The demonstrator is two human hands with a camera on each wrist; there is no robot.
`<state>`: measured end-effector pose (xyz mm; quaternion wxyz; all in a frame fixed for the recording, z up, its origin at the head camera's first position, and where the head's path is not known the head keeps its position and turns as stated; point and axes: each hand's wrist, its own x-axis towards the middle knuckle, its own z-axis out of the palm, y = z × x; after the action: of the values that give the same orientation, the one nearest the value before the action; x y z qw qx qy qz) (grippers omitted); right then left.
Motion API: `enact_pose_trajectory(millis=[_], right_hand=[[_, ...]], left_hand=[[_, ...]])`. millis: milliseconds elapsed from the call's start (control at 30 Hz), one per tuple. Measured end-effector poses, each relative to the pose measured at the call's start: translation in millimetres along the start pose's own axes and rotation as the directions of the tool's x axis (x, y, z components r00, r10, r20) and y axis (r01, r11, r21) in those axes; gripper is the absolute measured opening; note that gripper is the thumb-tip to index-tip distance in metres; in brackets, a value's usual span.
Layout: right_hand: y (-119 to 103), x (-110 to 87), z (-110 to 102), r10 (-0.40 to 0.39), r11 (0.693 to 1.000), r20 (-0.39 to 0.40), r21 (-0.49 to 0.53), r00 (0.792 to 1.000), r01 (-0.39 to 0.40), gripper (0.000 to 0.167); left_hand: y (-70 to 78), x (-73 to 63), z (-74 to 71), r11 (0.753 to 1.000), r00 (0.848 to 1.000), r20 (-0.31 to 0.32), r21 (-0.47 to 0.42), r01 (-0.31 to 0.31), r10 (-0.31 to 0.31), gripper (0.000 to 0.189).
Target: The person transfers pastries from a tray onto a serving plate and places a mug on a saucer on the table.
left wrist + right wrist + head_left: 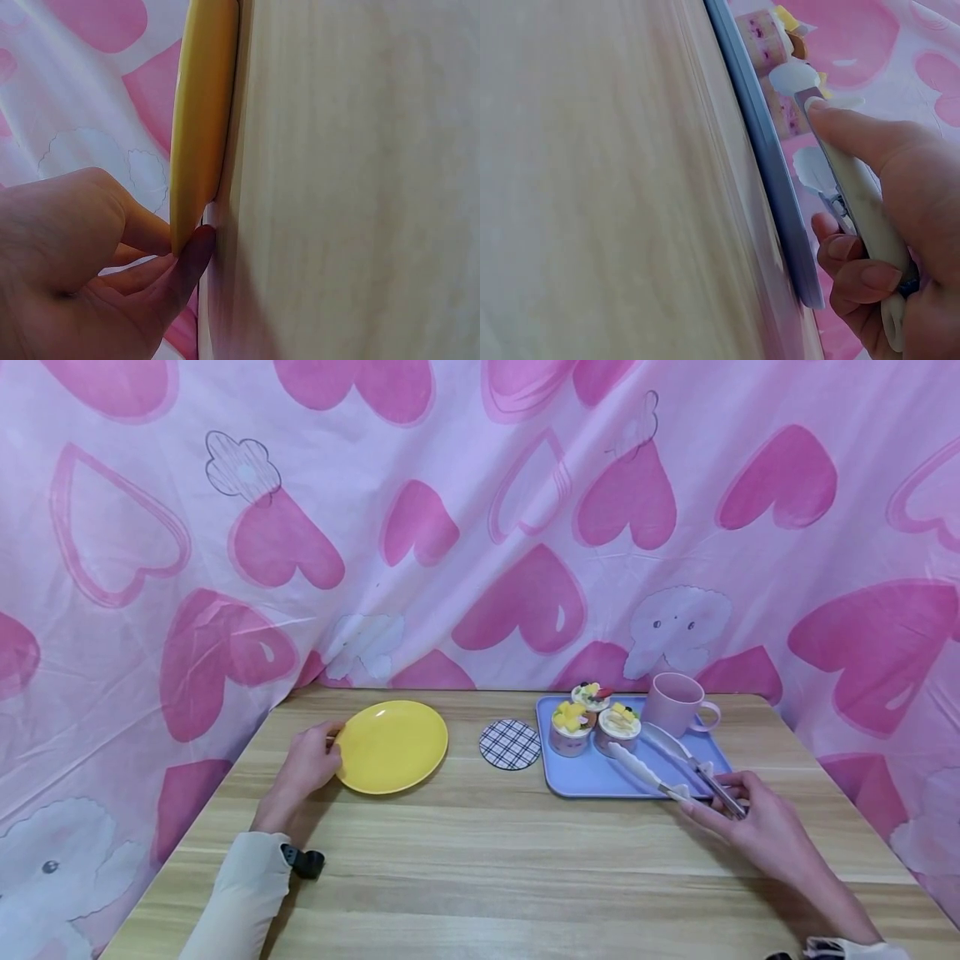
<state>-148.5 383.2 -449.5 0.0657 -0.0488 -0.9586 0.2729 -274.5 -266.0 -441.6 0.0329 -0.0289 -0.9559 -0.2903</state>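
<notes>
My left hand [309, 762] pinches the left rim of a yellow plate [393, 746] on the table; the left wrist view shows its thumb and fingers at the edge of the plate [204, 105]. In my right hand [765, 827] is a pair of tongs [701, 770] with white tips and metal arms, spread apart over a blue tray [585, 782]. Three dessert cups [570, 732] topped with fruit stand together on the tray's left side, close to the tong tips. Right wrist view: thumb and curled fingers grip the tongs [855, 191], beside the tray's edge.
A pink mug [672, 703] stands at the back right of the tray, its handle to the right. Between plate and tray lies a round checked coaster [510, 744]. Behind the wooden table [450, 877] hangs a pink heart-patterned cloth [465, 527].
</notes>
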Motion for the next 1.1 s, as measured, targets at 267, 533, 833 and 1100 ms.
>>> enact_pose_trajectory(millis=[267, 533, 833, 1100], right_hand=[[-1.9, 5.1, 3.0, 0.015, 1.000, 0.015, -0.006, 1.000, -0.015, 0.093], [-4.3, 11.1, 5.7, 0.045, 0.999, 0.044, 0.004, 0.998, -0.046, 0.100], [-5.4, 16.0, 7.9, 0.052, 0.999, 0.067, 0.001, 0.996, -0.052, 0.102], [-6.7, 19.1, 8.9, 0.027, 1.000, 0.060, 0.005, 0.998, -0.027, 0.095]], left_hand=[[0.1, -0.7, -1.5, 1.000, 1.000, -0.007, -0.001, -0.015, 0.015, 0.052], [0.0, -1.3, -2.3, 1.000, 1.000, -0.011, 0.005, -0.016, 0.016, 0.051], [-0.4, 0.6, -1.7, 1.000, 1.000, 0.013, 0.000, 0.008, -0.008, 0.053], [-1.7, 1.7, 1.2, 1.000, 1.000, 0.011, -0.006, -0.002, 0.002, 0.052]])
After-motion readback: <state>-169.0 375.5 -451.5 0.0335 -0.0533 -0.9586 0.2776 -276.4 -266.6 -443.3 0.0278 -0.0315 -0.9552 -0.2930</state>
